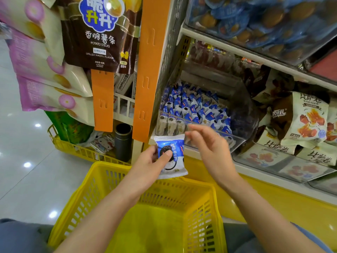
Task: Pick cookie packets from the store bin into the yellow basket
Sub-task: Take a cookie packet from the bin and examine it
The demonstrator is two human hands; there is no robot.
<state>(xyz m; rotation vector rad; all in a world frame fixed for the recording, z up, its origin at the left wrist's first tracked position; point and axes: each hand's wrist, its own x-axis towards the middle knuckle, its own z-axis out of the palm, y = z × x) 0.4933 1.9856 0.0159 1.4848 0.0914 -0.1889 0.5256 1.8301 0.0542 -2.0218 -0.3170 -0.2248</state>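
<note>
My left hand (pixel 152 162) pinches a blue-and-white cookie packet (pixel 172 156), thumb on its front, holding it above the far rim of the yellow basket (pixel 102 181). The basket's bottom shows nothing inside. My right hand (pixel 206 145) hovers just right of the packet with loosely bent fingers, holding nothing, in front of the clear store bin (pixel 244 123). Several more blue-and-white cookie packets (pixel 193 106) fill that bin.
An orange shelf post (pixel 147 70) stands left of the bin. Snack bags (pixel 306 115) fill the neighbouring bins on the right. Hanging chip bags (pixel 96 33) are at upper left, with a second yellow basket (pixel 73 147) and a dark cylinder (pixel 123 141) on the floor behind.
</note>
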